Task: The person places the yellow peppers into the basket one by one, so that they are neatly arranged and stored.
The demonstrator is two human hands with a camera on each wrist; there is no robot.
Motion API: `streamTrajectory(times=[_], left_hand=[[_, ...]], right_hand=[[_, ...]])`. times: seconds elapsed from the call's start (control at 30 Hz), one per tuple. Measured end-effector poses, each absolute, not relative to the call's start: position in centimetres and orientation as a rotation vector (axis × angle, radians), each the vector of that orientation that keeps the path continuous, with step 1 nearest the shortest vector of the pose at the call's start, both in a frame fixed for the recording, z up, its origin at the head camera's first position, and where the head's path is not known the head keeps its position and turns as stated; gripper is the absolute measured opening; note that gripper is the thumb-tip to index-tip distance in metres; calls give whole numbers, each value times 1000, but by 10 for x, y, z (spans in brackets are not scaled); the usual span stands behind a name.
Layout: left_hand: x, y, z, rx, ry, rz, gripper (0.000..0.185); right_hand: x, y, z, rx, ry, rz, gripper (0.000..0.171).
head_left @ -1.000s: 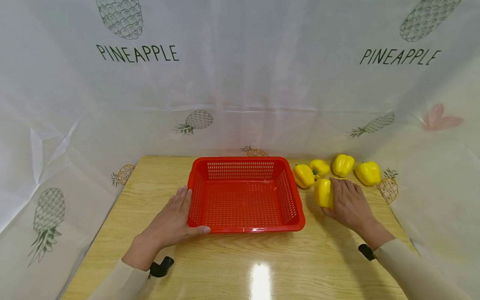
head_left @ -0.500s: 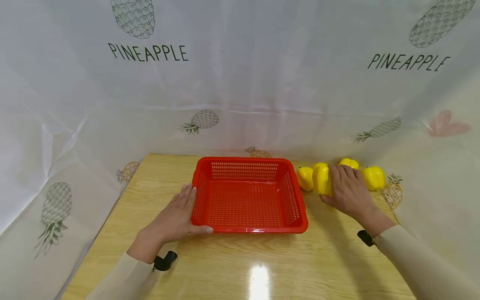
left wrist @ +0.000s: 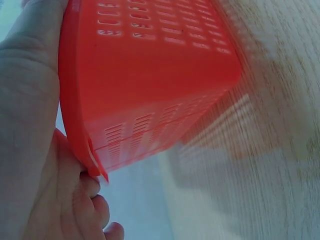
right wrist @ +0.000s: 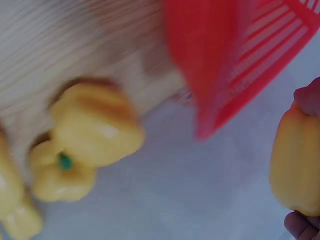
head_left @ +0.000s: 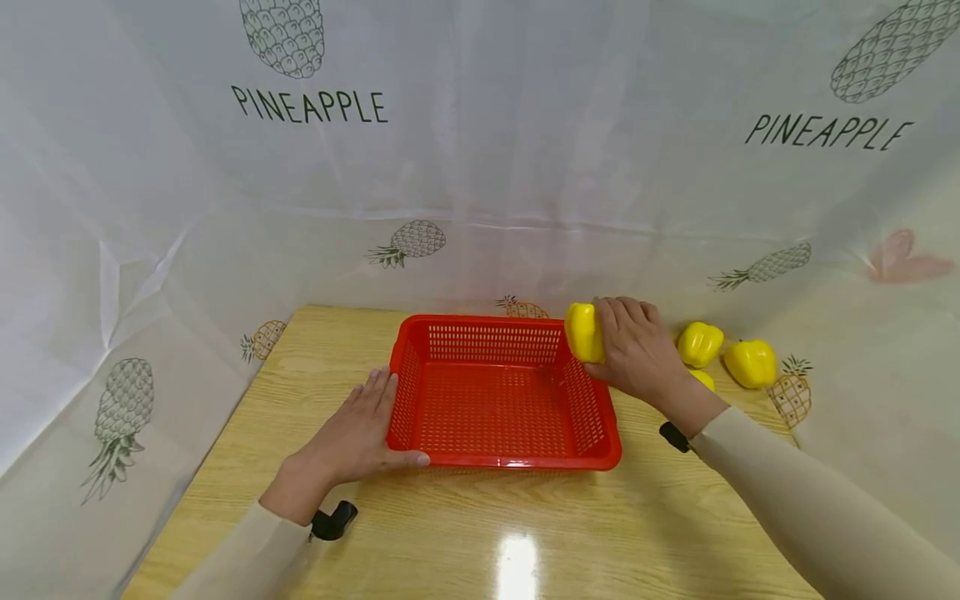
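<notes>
Head view: right hand [head_left: 636, 348] holds yellow pepper [head_left: 582, 332] over red basket [head_left: 504, 458].

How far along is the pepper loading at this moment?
Done: nothing, the red basket holds no peppers. In hand: the right hand holds one yellow pepper above its far right corner; the left hand steadies it. Left: the peppers on the table.

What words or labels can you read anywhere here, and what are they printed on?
"PINEAPPLE" on the white backdrop sheet, upper left, under a drawn pineapple.
"PINEAPPLE" again on the sheet's upper right.
The red basket and yellow peppers show no writing.
</notes>
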State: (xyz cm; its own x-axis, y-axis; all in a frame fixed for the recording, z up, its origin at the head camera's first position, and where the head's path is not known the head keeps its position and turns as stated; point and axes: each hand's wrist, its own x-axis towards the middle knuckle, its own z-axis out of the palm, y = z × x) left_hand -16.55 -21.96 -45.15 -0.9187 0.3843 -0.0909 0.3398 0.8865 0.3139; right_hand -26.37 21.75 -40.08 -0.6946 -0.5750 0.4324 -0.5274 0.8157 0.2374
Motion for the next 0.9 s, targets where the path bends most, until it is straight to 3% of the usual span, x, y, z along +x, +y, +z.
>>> streamTrajectory(times=[0.47, 0.9], left_hand=[[-165, -218, -451, 552, 2896, 402, 141], [-164, -216, -452, 534, 2912, 392, 139]], right_hand=[[-283, 92, -419, 936, -2535, -216, 90], [-294, 35, -459, 1003, -2715, -273, 85]])
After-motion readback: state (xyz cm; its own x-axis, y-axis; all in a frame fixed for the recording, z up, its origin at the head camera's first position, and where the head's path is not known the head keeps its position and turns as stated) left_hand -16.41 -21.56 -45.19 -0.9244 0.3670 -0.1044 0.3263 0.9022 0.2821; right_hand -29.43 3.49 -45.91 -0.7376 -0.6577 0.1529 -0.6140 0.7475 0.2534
